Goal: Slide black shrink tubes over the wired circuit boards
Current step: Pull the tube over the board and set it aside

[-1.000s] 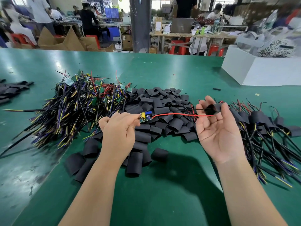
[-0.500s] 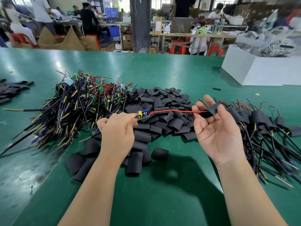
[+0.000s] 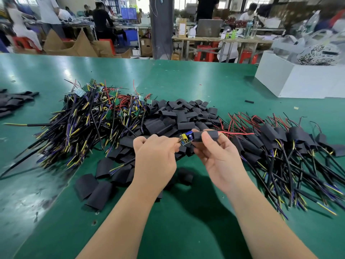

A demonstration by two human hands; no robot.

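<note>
Now, small circuit board (image 3: 185, 139) pinched by left hand (image 3: 155, 156) at table centre, black shrink tube (image 3: 205, 136) gripped by right hand (image 3: 217, 156), tube touching board's 3 o'clock end, red wire (image 3: 237, 133) passed through tube, loose tubes (image 3: 179, 116) heaped at 12 o'clock on green table (image 3: 186, 230).

Matt black shrink tubes (image 3: 179, 120) – glossy green table (image 3: 186, 77), scuffed at left.

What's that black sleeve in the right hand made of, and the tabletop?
The black tube looks like thin matte plastic or rubber; loose ones lie flattened and creased. The green tabletop seems a smooth, slightly glossy mat or coating, as it reflects the lights; exact material unclear.
</note>
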